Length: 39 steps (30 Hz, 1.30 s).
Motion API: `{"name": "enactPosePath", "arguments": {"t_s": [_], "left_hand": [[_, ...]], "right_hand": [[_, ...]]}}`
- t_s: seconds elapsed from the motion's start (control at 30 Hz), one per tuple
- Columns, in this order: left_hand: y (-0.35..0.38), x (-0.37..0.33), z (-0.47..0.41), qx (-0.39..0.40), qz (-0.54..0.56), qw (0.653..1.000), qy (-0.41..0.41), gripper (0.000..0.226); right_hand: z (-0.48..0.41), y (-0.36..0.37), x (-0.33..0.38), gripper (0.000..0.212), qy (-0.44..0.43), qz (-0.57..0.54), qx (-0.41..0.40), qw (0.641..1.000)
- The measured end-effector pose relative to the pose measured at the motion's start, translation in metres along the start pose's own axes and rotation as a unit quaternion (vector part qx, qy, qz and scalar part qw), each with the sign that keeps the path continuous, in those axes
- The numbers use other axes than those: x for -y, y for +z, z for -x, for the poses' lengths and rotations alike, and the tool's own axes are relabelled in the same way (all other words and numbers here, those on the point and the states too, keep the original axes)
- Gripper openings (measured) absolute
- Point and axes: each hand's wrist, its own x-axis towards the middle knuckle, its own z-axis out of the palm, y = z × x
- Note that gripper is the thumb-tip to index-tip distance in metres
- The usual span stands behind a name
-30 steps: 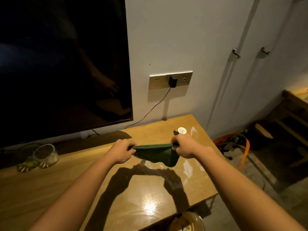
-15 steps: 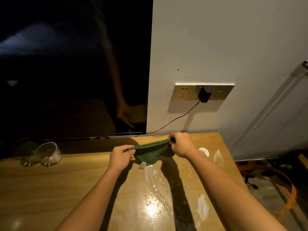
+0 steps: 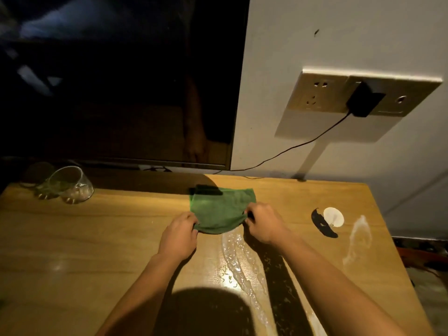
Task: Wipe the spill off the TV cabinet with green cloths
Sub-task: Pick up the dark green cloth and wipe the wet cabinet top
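Note:
A green cloth [image 3: 219, 209] lies spread flat on the wooden TV cabinet [image 3: 101, 243], near its back middle. My left hand [image 3: 180, 235] pinches the cloth's near left corner. My right hand [image 3: 263, 223] pinches its near right corner. A wet streak of spilled liquid [image 3: 238, 265] with small green flecks runs from the cloth's near edge toward me. A second smaller wet patch [image 3: 358, 236] shines near the cabinet's right edge.
A tipped glass [image 3: 69, 184] lies at the back left of the cabinet. A white round disc [image 3: 334, 216] sits at the right. The dark TV screen [image 3: 116, 81] stands behind. A wall socket with a black plug [image 3: 362, 99] and cable is on the wall.
The cloth was held stretched in the air between both hands; now it lies flat on the cabinet top. The view has moved closer and to the left.

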Motion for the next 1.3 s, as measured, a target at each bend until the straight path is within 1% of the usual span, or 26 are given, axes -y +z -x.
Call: {"name": "enactPosePath", "arguments": {"t_s": [0.07, 0.13, 0.17, 0.3, 0.4, 0.47, 0.53, 0.6, 0.67, 0.73, 0.83, 0.9, 1.07, 1.3], "left_hand": [[0.013, -0.004, 0.002, -0.018, -0.097, 0.993, 0.069, 0.044], [0.022, -0.011, -0.002, -0.021, -0.129, 0.985, 0.111, 0.059], [0.025, -0.013, -0.006, -0.015, -0.129, 0.984, 0.125, 0.062], [0.028, -0.012, -0.026, 0.020, -0.109, 0.982, 0.155, 0.055], [0.025, -0.002, -0.038, 0.031, -0.114, 0.978, 0.172, 0.054], [0.022, 0.001, -0.045, 0.044, -0.110, 0.978, 0.172, 0.059], [0.019, 0.002, -0.052, 0.061, -0.110, 0.977, 0.174, 0.064], [0.018, 0.002, -0.058, 0.075, -0.114, 0.975, 0.175, 0.065], [0.017, 0.002, -0.062, 0.081, -0.113, 0.975, 0.172, 0.060], [0.015, 0.002, -0.065, 0.080, -0.111, 0.976, 0.170, 0.054], [0.016, 0.003, -0.064, 0.069, -0.091, 0.981, 0.160, 0.049], [0.020, 0.005, -0.062, 0.057, -0.066, 0.984, 0.153, 0.048], [0.026, 0.004, -0.055, 0.038, -0.057, 0.987, 0.142, 0.047], [0.030, 0.006, -0.016, 0.065, -0.053, 0.989, 0.125, 0.048]], "right_hand": [[0.001, 0.013, -0.002, 0.022, -0.011, 0.000, -0.013, 1.000], [0.000, 0.022, -0.003, 0.034, -0.039, 0.012, -0.039, 0.998], [-0.001, 0.025, -0.004, 0.038, -0.058, 0.024, -0.047, 0.997], [-0.010, 0.030, -0.009, 0.043, -0.104, 0.088, -0.024, 0.990], [-0.023, 0.027, -0.011, 0.055, -0.089, 0.119, -0.016, 0.989], [-0.030, 0.024, -0.011, 0.051, -0.078, 0.123, -0.021, 0.989], [-0.034, 0.024, -0.011, 0.051, -0.075, 0.125, -0.007, 0.989], [-0.038, 0.024, -0.010, 0.064, -0.071, 0.141, 0.029, 0.987], [-0.042, 0.022, -0.007, 0.076, -0.076, 0.177, 0.057, 0.980], [-0.044, 0.020, -0.006, 0.072, -0.082, 0.194, 0.047, 0.976], [-0.043, 0.023, -0.005, 0.056, -0.074, 0.166, 0.017, 0.983], [-0.042, 0.026, -0.005, 0.052, -0.067, 0.150, 0.012, 0.986], [-0.037, 0.029, -0.007, 0.052, -0.054, 0.105, -0.003, 0.993], [-0.001, 0.039, -0.007, 0.055, -0.074, 0.124, 0.015, 0.989]]}}
